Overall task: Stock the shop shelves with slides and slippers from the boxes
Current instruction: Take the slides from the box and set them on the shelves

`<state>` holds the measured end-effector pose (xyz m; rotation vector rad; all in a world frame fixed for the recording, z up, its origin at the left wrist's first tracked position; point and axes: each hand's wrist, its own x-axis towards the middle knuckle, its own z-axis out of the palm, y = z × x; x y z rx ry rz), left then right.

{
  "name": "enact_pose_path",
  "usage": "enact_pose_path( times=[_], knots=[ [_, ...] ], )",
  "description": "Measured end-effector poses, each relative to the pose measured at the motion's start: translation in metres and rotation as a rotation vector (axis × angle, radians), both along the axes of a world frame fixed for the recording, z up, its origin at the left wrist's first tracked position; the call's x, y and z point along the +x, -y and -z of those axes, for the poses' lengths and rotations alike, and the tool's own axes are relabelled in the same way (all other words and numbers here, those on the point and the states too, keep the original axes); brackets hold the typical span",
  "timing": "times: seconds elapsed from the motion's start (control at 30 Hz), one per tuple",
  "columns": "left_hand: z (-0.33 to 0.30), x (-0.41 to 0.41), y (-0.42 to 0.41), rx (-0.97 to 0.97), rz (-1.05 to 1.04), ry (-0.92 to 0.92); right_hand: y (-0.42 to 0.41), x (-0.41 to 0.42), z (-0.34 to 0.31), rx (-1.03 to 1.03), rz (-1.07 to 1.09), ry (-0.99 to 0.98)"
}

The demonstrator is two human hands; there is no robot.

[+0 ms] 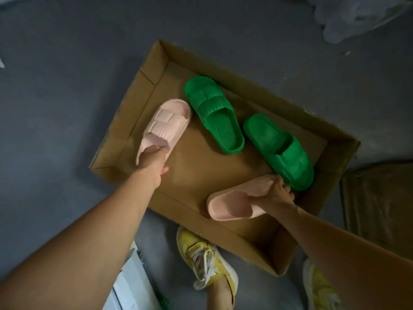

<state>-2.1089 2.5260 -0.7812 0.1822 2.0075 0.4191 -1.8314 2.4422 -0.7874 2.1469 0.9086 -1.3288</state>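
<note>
1. the left hand [154,162] pinches the heel end of a pale pink slide [166,121] at 10 o'clock in the open cardboard box [154,68] on the floor.
2. the right hand [276,193] curls its fingers round the strap of a second pink slide [230,204] at 5 o'clock.
3. two green slides [212,113] [279,151] lie loose inside, toward 1 and 3 o'clock.
4. the slides look like moulded foam: probably light, springy and not fragile, with ribbed straps that give grip.
5. the strap or heel rim seems the surest hold.
</note>
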Motion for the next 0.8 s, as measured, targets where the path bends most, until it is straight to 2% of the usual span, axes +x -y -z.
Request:
enact_pose_path(
  times=[0.17, 0.4, 0.5, 0.6, 0.8],
  knots=[
    [0.034, -0.004, -0.020, 0.052, -0.027, 0.006, 0.019, -0.010, 0.016, 0.023, -0.025, 0.007],
    [0.044, 0.003, -0.024, 0.126, -0.129, -0.090, 0.031, -0.011, 0.023, 0.269, -0.078, 0.067],
    [0.023, 0.015, -0.013, 0.184, -0.196, -0.103, 0.030, -0.013, 0.007, 0.266, -0.082, 0.024],
    [-0.010, 0.031, 0.003, 0.225, -0.255, -0.022, 0.022, -0.017, -0.024, 0.324, -0.111, -0.080],
    [-0.094, 0.063, 0.031, 0.259, -0.295, 0.035, -0.025, -0.025, -0.100, 0.453, -0.290, -0.172]
  ],
)
